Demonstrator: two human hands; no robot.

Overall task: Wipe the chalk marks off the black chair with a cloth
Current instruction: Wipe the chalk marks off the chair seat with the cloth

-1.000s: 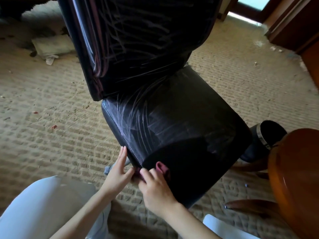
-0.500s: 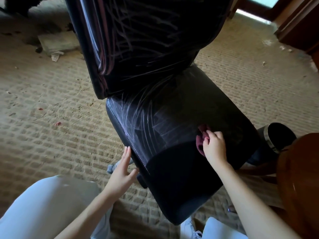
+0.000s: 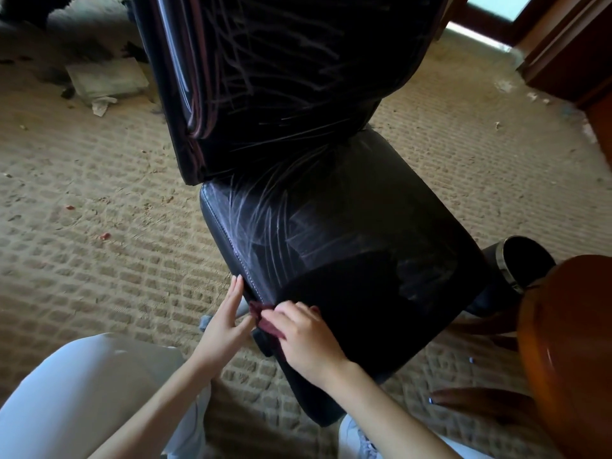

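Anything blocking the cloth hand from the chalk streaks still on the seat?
Nothing visible does. The right hand presses the cloth at the seat's near left edge; the chalk marks lie just beyond on bare seat. The left hand rests outside that edge.

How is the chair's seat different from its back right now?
The seat lies flat; the back stands up. The seat's front part is wiped dark, where the right hand holds the cloth; the back is scribbled all over. Both are shiny black and have chalk marks.

A lived-in room of a home, rather untidy

Woven beige carpet (image 3: 99,266) scattered with crumbs; polished wooden chair (image 3: 569,346) at 4 o'clock, wooden door frame (image 3: 563,38) at 1 o'clock, debris (image 3: 106,81) at 11.
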